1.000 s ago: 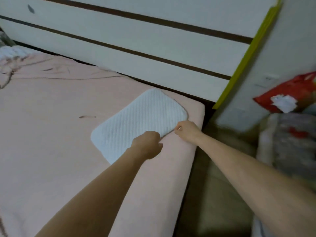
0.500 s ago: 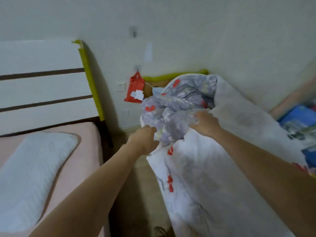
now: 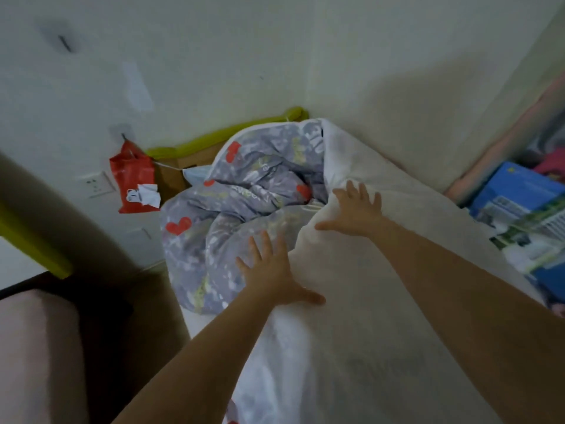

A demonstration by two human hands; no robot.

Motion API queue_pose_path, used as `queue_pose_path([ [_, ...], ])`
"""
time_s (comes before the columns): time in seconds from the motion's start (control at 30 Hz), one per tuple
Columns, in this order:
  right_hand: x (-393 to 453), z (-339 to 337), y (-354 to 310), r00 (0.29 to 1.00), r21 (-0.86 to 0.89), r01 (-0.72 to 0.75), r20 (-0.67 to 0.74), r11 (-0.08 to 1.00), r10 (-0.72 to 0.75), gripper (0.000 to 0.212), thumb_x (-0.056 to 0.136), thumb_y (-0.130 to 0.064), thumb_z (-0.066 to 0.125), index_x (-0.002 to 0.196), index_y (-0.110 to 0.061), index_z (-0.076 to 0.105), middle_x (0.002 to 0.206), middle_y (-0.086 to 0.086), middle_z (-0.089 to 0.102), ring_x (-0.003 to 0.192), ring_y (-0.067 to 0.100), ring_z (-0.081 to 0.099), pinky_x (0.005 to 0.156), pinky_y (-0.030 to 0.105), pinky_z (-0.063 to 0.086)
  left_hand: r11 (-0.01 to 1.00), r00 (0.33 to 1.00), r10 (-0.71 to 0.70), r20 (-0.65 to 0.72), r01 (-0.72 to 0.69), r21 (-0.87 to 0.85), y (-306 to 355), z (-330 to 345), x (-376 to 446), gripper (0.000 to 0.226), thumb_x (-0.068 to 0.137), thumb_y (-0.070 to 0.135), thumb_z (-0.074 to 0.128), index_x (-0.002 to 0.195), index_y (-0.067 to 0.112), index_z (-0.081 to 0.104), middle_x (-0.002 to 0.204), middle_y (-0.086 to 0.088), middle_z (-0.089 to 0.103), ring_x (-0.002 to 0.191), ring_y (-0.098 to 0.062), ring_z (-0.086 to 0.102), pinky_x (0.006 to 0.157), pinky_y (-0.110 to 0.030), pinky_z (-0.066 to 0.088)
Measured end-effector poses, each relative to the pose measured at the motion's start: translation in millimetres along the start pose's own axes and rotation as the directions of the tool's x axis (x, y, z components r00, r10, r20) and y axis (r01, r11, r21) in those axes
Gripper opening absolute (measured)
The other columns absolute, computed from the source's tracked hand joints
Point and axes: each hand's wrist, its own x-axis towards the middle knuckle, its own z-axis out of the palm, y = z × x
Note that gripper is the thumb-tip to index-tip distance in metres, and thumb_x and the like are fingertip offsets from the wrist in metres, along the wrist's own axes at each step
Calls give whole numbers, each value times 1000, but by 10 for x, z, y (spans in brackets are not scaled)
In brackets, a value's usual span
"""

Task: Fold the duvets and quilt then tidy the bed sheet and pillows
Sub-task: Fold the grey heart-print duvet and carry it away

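A bundled duvet (image 3: pixel 232 228), grey with red hearts on one side and white on the other (image 3: pixel 367 316), is heaped beside the bed against the wall corner. My left hand (image 3: pixel 272 270) lies flat with spread fingers where the grey side meets the white. My right hand (image 3: pixel 357 209) is spread open too, pressing on the white fold higher up. The pink bed sheet's corner (image 3: pixel 33 356) shows at the lower left. No pillow is in view.
A red bag (image 3: pixel 134 185) hangs on the wall by a socket (image 3: pixel 96 185). A yellow-green edged board (image 3: pixel 226 134) stands behind the duvet. Blue and green boxes (image 3: pixel 519 215) sit at the right. The dark floor gap (image 3: pixel 134 316) separates bed and duvet.
I turned from the white pillow on the bed to the duvet heap. Both hands gripped the duvet half a second ago; now they lie open and flat on it.
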Motion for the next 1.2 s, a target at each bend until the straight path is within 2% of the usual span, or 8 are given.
queue_pose_path([
  [0.17,787,458,58,921,-267,389,125,882,-369,107,69,-86,44,152,-33,5,161,-8,2,147,21,-11,111,54,-18,980,997,10,-79,6,198,44,304,763,150,50,81,70,146,25,-30,149,-14,-39,136,-42,-34,107,-67,-12],
  [0.33,920,1323,267,929,-155,305,264,940,-258,114,68,-87,43,152,-19,8,158,3,20,146,20,14,113,52,-20,959,989,-141,-52,150,239,-74,729,1294,154,46,84,67,146,20,-30,154,-20,-27,140,-43,-27,108,-68,-13],
  [0.47,848,1654,198,971,-63,218,109,974,-211,93,73,-74,56,136,-9,35,132,11,54,123,26,50,115,45,14,967,984,-176,-8,174,184,-168,978,1406,142,55,79,68,151,14,-14,153,-15,20,143,-34,19,109,-66,-6],
  [0.57,752,1692,95,983,139,163,-111,977,-148,42,86,-43,60,114,-12,52,111,13,64,101,31,60,84,35,41,970,994,-98,-45,105,220,-139,1105,1285,99,80,60,59,149,7,13,147,-11,35,133,-30,37,113,-55,17],
  [0.63,668,1582,-38,981,401,131,-183,907,-61,9,85,-22,59,86,-13,55,85,16,62,81,32,58,63,32,36,969,994,-21,-105,46,242,-118,1142,1163,57,93,37,48,139,7,33,137,-11,47,125,-29,45,105,-44,30],
  [0.7,553,1444,-225,983,589,112,-186,801,0,19,82,-11,58,68,-7,47,61,13,46,59,24,43,54,31,26,972,988,20,-150,16,236,-162,1078,1037,31,96,22,39,125,11,44,126,-10,56,116,-29,53,95,-38,39],
  [0.83,296,1133,-514,968,779,154,-242,607,65,24,80,-6,63,74,16,54,60,21,43,59,17,37,53,30,22,999,968,-28,-250,17,-46,-454,618,734,23,97,20,37,116,11,45,115,-15,61,105,-37,60,84,-41,45],
  [1.2,-1196,-207,-1715,931,876,359,-362,321,-51,23,75,-4,68,67,11,53,64,9,42,66,14,41,60,28,32,932,780,-104,-617,-140,-334,-926,-748,-1237,18,99,25,42,83,18,48,92,-17,66,85,-36,61,74,-42,50],
])
